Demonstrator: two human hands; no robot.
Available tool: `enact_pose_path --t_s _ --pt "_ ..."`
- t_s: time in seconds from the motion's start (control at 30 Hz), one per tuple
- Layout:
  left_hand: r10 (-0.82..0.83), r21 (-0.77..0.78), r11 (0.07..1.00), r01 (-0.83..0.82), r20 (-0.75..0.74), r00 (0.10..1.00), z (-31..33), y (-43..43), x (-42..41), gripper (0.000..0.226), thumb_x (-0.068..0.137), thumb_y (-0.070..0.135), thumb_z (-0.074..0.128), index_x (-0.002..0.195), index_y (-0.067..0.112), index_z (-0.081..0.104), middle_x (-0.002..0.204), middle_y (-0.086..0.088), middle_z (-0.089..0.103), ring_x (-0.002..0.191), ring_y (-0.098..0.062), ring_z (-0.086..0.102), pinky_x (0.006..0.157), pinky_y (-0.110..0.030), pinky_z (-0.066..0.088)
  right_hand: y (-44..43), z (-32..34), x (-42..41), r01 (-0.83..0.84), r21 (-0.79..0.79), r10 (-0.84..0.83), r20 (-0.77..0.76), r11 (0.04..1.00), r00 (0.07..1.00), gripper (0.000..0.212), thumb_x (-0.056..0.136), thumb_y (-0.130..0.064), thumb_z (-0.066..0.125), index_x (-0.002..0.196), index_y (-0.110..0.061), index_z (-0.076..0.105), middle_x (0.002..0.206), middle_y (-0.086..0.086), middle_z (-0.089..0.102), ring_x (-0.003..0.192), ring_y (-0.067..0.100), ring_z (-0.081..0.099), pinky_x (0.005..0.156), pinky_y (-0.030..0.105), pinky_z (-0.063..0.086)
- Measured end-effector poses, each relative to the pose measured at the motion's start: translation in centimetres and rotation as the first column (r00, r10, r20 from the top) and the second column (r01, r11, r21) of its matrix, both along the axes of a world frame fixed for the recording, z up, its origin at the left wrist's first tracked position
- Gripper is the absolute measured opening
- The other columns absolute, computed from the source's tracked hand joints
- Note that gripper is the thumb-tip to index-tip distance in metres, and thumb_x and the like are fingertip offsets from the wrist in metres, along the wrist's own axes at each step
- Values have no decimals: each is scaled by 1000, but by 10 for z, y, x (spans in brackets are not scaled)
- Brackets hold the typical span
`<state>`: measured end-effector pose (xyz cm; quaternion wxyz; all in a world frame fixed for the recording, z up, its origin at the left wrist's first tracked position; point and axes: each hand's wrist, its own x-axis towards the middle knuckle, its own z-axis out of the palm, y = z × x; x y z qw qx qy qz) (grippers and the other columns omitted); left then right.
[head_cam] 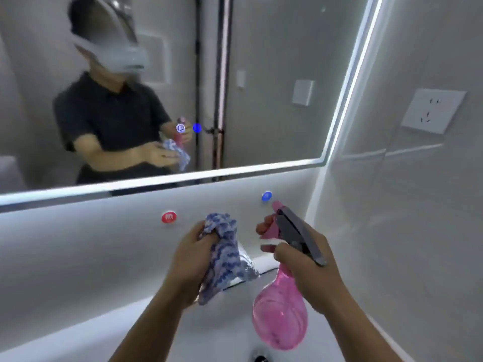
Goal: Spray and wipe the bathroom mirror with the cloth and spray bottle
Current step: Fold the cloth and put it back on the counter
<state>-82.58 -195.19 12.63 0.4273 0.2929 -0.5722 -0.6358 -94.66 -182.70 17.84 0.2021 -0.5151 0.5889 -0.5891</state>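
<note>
Nearest, above the white basin [78, 333], the round pink translucent spray bottle [281, 316] is held by its neck in the closed grip of the right hand [304, 259], a finger on the trigger and the nozzle toward the wall. The bunched blue-and-white patterned cloth [222, 257] is clenched in the left hand [192, 253]. Beyond, the large lit-edged mirror [274, 87] is untouched; the bottle is best raised and aimed squarely at the glass before the trigger is squeezed.

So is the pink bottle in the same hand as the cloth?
No, the right hand grips the pink plastic spray bottle; the left hand holds the blue-and-white cloth.
</note>
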Motion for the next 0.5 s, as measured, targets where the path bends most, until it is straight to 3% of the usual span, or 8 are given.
enact_pose_path --t_s 0.07,0.13,0.2,0.23,0.3,0.4,0.5 --pt "-67 229 970 87 -96 993 -23 19 -7 21 90 4 48 85 12 66 73 -4 72 68 -19 67 64 -25 55 13 -21 -6 72 42 -72 11 997 997 29 62 -9 52 79 -26 67 91 -5 71 91 11 66 82 43 54" --pt "-66 377 921 100 -102 993 -41 37 -16 20 88 8 50 80 13 67 67 -4 72 62 -18 68 56 -23 55 25 -39 -17 152 73 -155 44 986 987 26 62 -7 51 84 -13 64 87 -6 71 89 13 65 81 49 53" --pt "-163 481 840 251 -217 962 -53 50 -27 11 85 15 49 78 13 58 63 -2 63 59 -14 61 60 -20 50 35 -55 -30 214 77 -219 71 974 973 28 64 -7 49 89 -13 60 88 -9 69 90 15 64 86 53 51" --pt "-216 510 789 343 -292 932 -57 56 -33 6 80 19 47 79 14 50 65 -1 55 62 -12 54 64 -21 46 39 -61 -36 233 75 -239 68 969 969 28 65 -7 49 90 -16 59 89 -9 69 88 13 63 86 51 52" --pt "-276 532 733 424 -337 900 -61 66 -46 23 73 29 47 89 11 49 82 -6 53 77 -15 53 75 -26 41 44 -71 -50 255 78 -259 42 964 965 29 66 -8 49 91 -18 61 84 -13 68 73 8 60 76 39 54" --pt "-281 513 769 381 -265 923 -67 79 -70 39 77 39 52 100 11 65 99 -6 74 90 -19 70 72 -31 51 48 -84 -74 248 83 -251 24 965 968 28 66 -8 49 88 -17 63 58 -26 58 44 -2 44 47 11 38" --pt "-212 460 851 252 -138 967 -72 89 -102 35 93 38 41 99 17 68 93 -3 76 87 -18 71 64 -27 56 58 -94 -105 294 57 -297 63 954 953 34 70 -6 52 77 -37 63 58 -15 51 39 -1 41 39 8 34"
